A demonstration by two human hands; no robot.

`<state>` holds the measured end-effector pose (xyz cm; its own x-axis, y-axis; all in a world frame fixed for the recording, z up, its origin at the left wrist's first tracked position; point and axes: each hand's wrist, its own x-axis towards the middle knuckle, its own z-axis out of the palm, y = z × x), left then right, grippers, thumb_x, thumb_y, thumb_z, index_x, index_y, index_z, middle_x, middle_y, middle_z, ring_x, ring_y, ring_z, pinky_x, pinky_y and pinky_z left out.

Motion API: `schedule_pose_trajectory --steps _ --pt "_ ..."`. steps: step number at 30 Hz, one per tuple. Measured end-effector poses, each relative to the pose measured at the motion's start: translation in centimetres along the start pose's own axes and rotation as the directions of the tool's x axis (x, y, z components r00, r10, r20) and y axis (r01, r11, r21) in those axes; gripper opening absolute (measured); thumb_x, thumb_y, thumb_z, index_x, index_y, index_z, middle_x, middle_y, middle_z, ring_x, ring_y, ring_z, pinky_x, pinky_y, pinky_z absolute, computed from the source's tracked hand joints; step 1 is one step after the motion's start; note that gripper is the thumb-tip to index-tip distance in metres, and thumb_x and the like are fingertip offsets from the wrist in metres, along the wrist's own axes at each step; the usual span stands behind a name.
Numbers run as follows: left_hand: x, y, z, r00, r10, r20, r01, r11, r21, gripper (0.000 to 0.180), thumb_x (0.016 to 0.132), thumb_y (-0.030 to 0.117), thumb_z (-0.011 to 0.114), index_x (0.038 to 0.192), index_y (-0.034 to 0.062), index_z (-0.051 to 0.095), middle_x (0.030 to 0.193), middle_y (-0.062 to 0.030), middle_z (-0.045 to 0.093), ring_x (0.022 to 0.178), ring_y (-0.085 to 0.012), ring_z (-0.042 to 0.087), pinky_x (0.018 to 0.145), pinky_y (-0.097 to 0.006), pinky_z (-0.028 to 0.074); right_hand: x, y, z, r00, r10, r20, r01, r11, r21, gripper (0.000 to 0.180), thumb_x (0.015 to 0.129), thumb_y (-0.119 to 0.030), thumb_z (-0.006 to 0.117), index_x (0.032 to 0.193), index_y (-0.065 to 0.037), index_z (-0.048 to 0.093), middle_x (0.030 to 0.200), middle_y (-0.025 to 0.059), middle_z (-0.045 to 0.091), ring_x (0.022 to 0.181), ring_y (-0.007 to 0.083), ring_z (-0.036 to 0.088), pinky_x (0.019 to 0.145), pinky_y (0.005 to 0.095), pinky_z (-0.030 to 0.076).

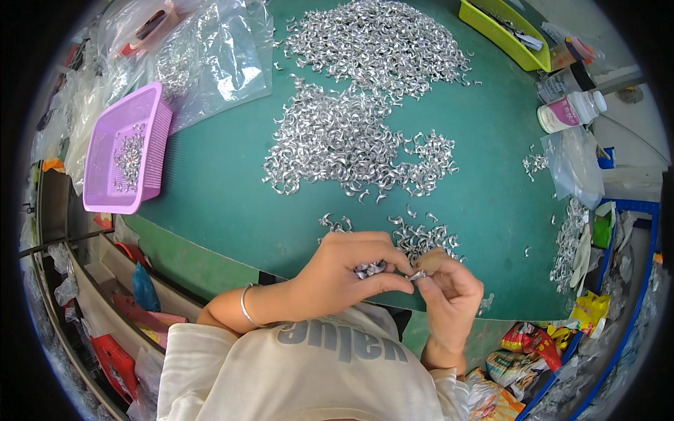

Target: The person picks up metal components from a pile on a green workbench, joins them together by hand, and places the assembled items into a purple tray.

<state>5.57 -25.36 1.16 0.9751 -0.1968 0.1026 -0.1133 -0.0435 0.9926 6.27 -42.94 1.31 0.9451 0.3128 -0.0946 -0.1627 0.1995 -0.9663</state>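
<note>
While both hands meet over the near edge of the green tabletop (217,182), the L hand (337,274) curls round a small bunch of silver metal pcs (370,269), its thumb & index tips brought in close to the R hand's fingertips. R hand (455,295) has thumb & fingers pinched together on one small curved metal pc (417,275), right at the L fingertips; can't tell if the L tips touch it too. Silver bangle (244,305) on the L wrist.

Just beyond the grip, partly hidden by the hands: a small loose heap (425,238) of similar crescent-shaped pcs, plus a smaller cluster (335,223) past the L knuckles. Farther out, straight ahead of the grip, a wide middle pile (330,137), & beyond that a big far pile (379,42).

Well L of the grip, a lilac plastic basket (157,144) w/ some small metal pcs in it; clear plastic bag (232,59) farther out, btwn basket & far pile. Far R & beyond the grip, a lime-green tray (500,41), then a white bottle (562,114) w/ pink label. R of the grip, near the table's R edge, a strip of silver pcs (567,242).
</note>
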Motion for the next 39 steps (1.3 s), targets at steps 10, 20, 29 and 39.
schedule_pose_trajectory --steps 10,20,29,39 --pt "0.0 -0.4 0.3 0.985 -0.174 -0.004 0.166 0.946 -0.277 0.008 0.071 -0.002 0.068 0.079 -0.0004 0.066 0.072 -0.0066 0.062 0.065 -0.0113 0.055 0.058 -0.023 0.042 0.0 1.0 0.0 0.964 0.259 0.064 -0.261 0.864 0.431 0.017 0.08 0.006 0.052 0.096 0.006 0.055 0.09 0.0111 0.058 0.077 0.0144 0.053 0.067 0.026 0.042" --pt "0.1 -0.3 0.2 0.98 -0.197 0.002 0.19 0.939 -0.288 0.008 0.072 -0.001 0.067 0.08 -0.0009 0.066 0.073 -0.0075 0.062 0.068 -0.0121 0.056 0.061 -0.024 0.043 0.0 1.0 0.3 0.986 0.163 0.025 -0.161 0.924 0.346 0.017 0.079 0.009 0.053 0.095 0.006 0.055 0.091 0.0105 0.058 0.08 0.0142 0.053 0.071 0.026 0.043" --pt "-0.3 -0.5 0.0 0.92 -0.373 0.119 0.37 0.729 -0.577 0.02 0.081 0.011 0.061 0.097 -0.0011 0.058 0.07 -0.0021 0.055 0.056 -0.0068 0.047 0.047 -0.018 0.035 0.1 1.5 0.8 0.981 -0.159 -0.109 0.136 0.971 -0.195 0.015 0.072 0.013 0.058 0.086 0.007 0.057 0.087 0.0111 0.058 0.077 0.0172 0.052 0.069 0.027 0.042" --pt "0.1 -3.6 0.4 0.698 -0.662 0.271 0.509 0.194 -0.838 0.031 0.089 0.037 0.049 0.084 0.0067 0.052 0.059 0.0002 0.048 0.053 -0.0048 0.046 0.035 -0.016 0.025 3.0 -2.8 3.9 0.878 -0.243 0.413 0.47 0.608 -0.64 0.022 0.067 0.002 0.064 0.089 0.001 0.06 0.084 0.0092 0.055 0.077 0.0247 0.05 0.069 0.0329 0.039"
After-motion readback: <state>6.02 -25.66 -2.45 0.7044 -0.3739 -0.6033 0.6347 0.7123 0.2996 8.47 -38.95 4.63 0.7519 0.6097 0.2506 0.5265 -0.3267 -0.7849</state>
